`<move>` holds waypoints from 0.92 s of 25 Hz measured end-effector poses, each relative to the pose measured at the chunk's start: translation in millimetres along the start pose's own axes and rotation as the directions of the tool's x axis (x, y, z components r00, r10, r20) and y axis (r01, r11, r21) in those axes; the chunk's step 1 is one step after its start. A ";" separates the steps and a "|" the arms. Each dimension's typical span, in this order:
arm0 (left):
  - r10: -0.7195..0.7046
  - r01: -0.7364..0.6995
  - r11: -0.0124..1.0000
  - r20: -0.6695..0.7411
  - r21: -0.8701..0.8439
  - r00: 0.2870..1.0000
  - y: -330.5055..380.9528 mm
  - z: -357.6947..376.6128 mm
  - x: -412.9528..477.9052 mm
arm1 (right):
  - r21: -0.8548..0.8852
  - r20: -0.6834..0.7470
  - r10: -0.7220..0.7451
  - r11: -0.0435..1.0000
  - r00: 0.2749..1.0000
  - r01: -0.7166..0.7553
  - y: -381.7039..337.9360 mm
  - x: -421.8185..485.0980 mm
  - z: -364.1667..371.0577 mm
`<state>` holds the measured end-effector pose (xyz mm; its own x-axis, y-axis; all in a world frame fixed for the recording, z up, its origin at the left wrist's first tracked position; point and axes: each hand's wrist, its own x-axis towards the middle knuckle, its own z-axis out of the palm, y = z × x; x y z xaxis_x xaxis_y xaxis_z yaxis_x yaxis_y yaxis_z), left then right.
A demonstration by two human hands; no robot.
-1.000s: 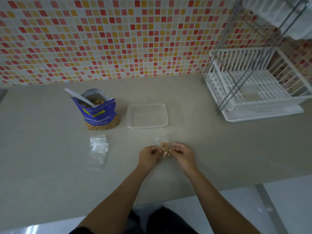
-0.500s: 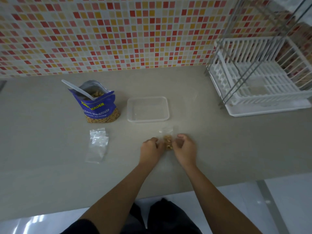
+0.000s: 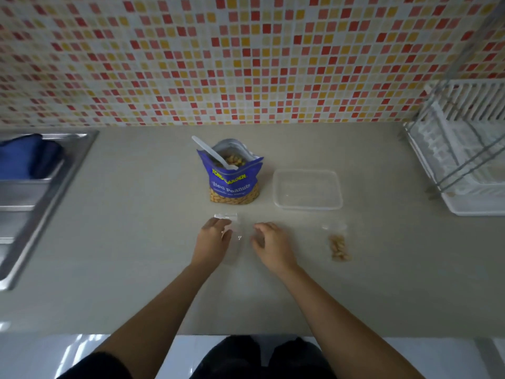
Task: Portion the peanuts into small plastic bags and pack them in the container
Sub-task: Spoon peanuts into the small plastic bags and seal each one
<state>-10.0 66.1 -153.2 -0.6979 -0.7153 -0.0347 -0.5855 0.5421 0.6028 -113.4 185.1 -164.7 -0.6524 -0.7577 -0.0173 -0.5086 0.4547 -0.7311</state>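
Left hand (image 3: 212, 240) pinching an empty bag (image 3: 231, 236) on the worktop (image 3: 136, 242). Right hand (image 3: 269, 243) open, empty, beside it. 1 filled bag (image 3: 338, 246) near the container (image 3: 307, 189).

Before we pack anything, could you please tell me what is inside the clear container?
The container looks empty: its clear floor shows only the counter beneath. The filled bag lies on the counter in front of it, not inside. Nothing covers the container.

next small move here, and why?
Probably pinch up one empty plastic bag with the left hand, which rests on the stack, while the right hand helps open it. One filled bag lies on the counter; the container holds nothing yet.
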 end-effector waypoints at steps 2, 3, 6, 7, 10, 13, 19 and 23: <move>-0.040 0.039 0.999 0.038 0.029 0.998 -13.5 -7.1 4.0 | -0.048 0.039 0.077 0.996 0.996 -0.075 -12.4 9.5 18.8; -0.067 0.065 0.997 0.056 0.036 0.996 -18.2 -8.9 5.9 | -0.051 0.042 0.119 0.992 0.992 -0.117 -18.6 13.8 26.7; -0.105 0.103 0.994 0.083 0.019 0.991 -28.1 -8.7 11.5 | 0.005 -0.007 0.175 0.985 0.985 -0.175 -31.3 22.1 43.1; -0.105 0.104 0.995 0.089 0.009 0.991 -30.1 -8.7 13.4 | 0.033 -0.033 0.180 0.983 0.983 -0.179 -33.6 23.7 46.4; -0.110 0.113 0.993 0.091 -0.033 0.990 -31.3 -8.3 16.7 | 0.081 -0.077 0.197 0.978 0.977 -0.190 -31.9 24.3 46.9; -0.046 0.050 0.998 0.097 -0.036 0.994 -39.7 -11.3 19.1 | 0.162 -0.041 0.189 0.970 0.981 -0.180 -36.2 21.8 46.9; 0.169 -0.149 0.969 0.090 -0.194 0.982 -31.5 -51.3 17.4 | 0.518 0.034 0.217 0.831 0.976 -0.203 -48.2 15.8 34.7; -0.032 0.240 0.762 0.336 -0.601 0.941 -15.0 -95.2 34.5 | 0.643 0.119 0.205 0.730 0.971 -0.233 -62.8 16.0 16.8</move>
<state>14.0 -8.6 -87.5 -0.7768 -0.5426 -0.3196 -0.3662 -0.0238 0.9302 -82.5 136.6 -130.5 -0.6713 -0.6985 -0.2480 0.1417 0.2076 -0.9679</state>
